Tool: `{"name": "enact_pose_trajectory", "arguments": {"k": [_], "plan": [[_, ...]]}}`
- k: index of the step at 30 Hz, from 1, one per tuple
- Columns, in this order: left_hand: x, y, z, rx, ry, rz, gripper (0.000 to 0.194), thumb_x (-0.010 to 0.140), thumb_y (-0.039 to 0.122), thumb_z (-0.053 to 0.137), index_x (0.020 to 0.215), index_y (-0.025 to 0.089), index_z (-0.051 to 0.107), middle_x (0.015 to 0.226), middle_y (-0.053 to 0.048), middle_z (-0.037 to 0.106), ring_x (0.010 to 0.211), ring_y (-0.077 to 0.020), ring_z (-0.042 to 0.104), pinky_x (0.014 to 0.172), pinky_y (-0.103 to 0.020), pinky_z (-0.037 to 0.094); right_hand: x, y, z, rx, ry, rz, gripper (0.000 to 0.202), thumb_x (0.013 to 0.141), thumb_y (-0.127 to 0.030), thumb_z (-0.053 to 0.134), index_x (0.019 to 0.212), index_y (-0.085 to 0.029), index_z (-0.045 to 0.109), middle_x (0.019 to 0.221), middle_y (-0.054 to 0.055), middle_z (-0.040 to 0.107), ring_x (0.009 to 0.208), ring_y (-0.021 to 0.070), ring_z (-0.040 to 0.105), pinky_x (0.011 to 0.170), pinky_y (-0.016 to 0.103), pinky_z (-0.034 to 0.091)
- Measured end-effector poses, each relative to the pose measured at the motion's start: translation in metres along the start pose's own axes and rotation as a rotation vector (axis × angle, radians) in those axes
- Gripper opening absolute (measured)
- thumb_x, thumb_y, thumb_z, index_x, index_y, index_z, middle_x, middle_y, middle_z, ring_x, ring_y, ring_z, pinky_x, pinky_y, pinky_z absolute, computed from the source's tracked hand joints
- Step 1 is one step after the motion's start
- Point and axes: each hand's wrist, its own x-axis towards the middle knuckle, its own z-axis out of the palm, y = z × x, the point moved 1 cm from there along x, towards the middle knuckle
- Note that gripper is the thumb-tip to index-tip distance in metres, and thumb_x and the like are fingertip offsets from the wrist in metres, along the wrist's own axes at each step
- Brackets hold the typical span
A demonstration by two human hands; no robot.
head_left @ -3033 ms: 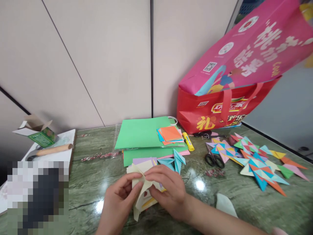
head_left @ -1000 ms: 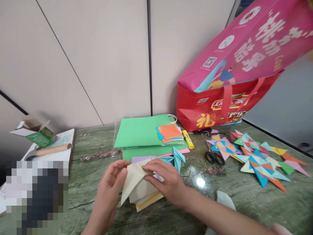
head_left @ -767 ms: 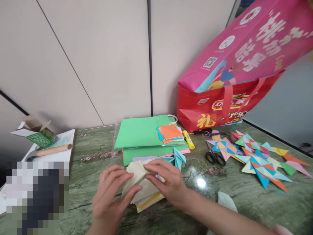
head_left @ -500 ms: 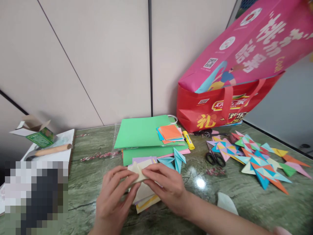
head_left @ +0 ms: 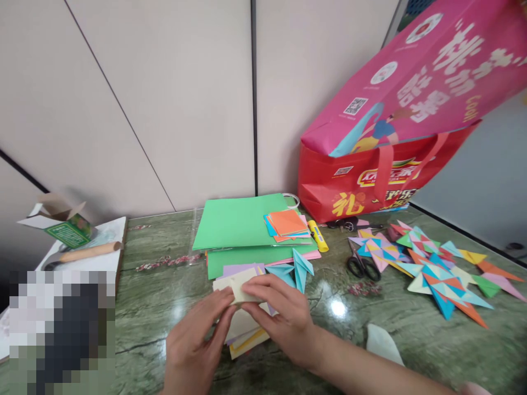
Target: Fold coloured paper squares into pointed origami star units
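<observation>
A small cream paper point(head_left: 237, 282), folded, is pinched between both hands over a stack of coloured paper sheets point(head_left: 242, 328). My left hand point(head_left: 197, 334) grips its left side with thumb and fingertips. On its right side my right hand point(head_left: 284, 315) presses the thumb below and the fingers on top. Just behind my right fingers lie folded blue paper pieces point(head_left: 302, 270). My fingers hide part of the cream paper, so its exact fold cannot be made out.
Behind lie green paper sheets point(head_left: 239, 219), small orange squares point(head_left: 288, 223) and a yellow glue stick point(head_left: 318, 236). To the right are black-handled scissors point(head_left: 363, 267) and folded paper stars point(head_left: 442, 282). A red bag point(head_left: 329, 186) stands at the back; a white board point(head_left: 111, 233) is left.
The cream paper's upright fold now lies flatter under my fingers. My left fingers have drawn slightly closer together and my right hand has shifted a little to the right.
</observation>
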Motion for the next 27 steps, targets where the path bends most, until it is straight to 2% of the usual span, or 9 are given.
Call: {"name": "enact_pose_trajectory", "arguments": {"k": [11,21,27], "plan": [[-0.0007,0.0035,-0.002,0.004,-0.001,-0.064,0.013,0.082,0.021,0.055,0.086,0.015,0.066,0.075,-0.007,0.075,0.064,-0.0168,0.071,0.068,-0.024,0.058,0.001,0.0004,0.001,0.039,0.005,0.031,0.022,0.076,-0.007,0.062,0.097,-0.012,0.063,0.084,0.01,0.064,0.08,0.0154,0.061,0.068,0.025,0.053],[-0.0004,-0.0005,-0.0003,0.005,0.042,0.042,0.011,0.082,0.016,0.055,0.09,0.015,0.062,0.076,-0.008,0.075,0.066,-0.016,0.07,0.07,-0.025,0.057,-0.0008,0.0005,0.0014,0.053,-0.015,0.023,0.02,0.077,-0.006,0.06,0.096,-0.011,0.064,0.084,0.01,0.063,0.077,0.0145,0.061,0.065,0.023,0.052],[-0.0054,-0.0028,0.0007,0.011,0.005,0.029,0.012,0.083,0.017,0.054,0.092,0.015,0.062,0.077,-0.007,0.073,0.069,-0.0156,0.069,0.071,-0.024,0.055,-0.0009,0.0014,0.0021,0.059,-0.036,0.022,0.02,0.078,-0.006,0.059,0.096,-0.012,0.064,0.086,0.01,0.063,0.078,0.0144,0.061,0.066,0.024,0.053]]}}
